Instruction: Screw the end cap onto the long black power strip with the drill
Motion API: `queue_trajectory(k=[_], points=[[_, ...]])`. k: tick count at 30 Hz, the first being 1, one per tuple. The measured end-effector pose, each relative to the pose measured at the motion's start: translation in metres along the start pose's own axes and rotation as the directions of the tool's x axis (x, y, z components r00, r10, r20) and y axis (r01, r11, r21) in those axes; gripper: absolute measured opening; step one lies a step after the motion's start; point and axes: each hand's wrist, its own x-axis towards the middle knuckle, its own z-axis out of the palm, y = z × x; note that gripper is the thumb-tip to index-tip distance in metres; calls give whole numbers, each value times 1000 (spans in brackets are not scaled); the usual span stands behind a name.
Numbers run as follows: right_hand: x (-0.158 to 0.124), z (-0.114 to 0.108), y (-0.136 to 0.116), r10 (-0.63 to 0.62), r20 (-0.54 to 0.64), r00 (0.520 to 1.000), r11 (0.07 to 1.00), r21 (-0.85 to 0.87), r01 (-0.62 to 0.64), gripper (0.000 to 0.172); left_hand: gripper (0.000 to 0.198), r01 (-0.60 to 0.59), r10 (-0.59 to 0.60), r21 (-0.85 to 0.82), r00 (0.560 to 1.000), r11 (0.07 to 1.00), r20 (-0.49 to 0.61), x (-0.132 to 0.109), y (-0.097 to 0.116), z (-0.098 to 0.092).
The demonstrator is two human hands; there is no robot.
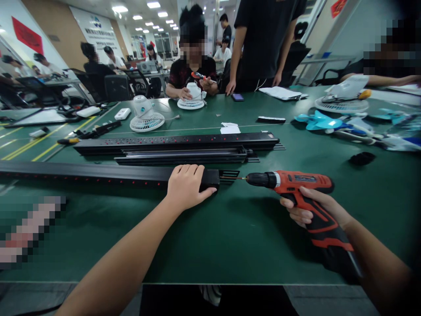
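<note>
- Pressing down on the right end of the near strip, the left hand lies over its top; the fingers curl across the upper face to the far edge and the thumb runs along the near side, so the hand is clasped on the bar.
- near strip: a long black bar with a row of small red marks, lying flat on the green table and running off past the left edge of the view; a ribbed end bracket sticks out of its right end, just beyond the left hand.
- right hand: to the right of the near strip, wrapped tight round the grip of a red and black drill; whether a finger presses the trigger cannot be told.
- drill: held level above the table, nose toward the near strip; its bit points at the end bracket, tip just beside it; touching or not cannot be told.
- two further strips: black, lying side by side just behind the near strip and parallel to it.
- white fan: well behind the near strip, resting on its grille; a second white fan farther back sits under the hands of a seated person.
- blue fan blades: behind and to the right of the near strip, well apart from it; paper slips lie behind the two further strips.
</note>
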Motion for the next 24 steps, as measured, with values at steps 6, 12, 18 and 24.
queue_trajectory(k=[6, 12, 18, 24], points=[[0, 1, 0, -5, 17, 1000, 1000, -1, 5, 38, 58, -5, 5, -1, 1000, 1000, -6, 0, 0, 0], [0, -4, 1, 3, -6, 1000, 1000, 1, -3, 36, 57, -4, 4, 9, 1000, 1000, -13, 0, 1, 0], [0, -2, 0, 9, -12, 1000, 1000, -14, -9, 37, 58, -3, 3, 8, 1000, 1000, -10, 0, 0, 0], [-1, -2, 2, -13, -22, 1000, 1000, 17, 13, 36, 57, 2, -2, -6, 1000, 1000, -4, 0, 0, 0]])
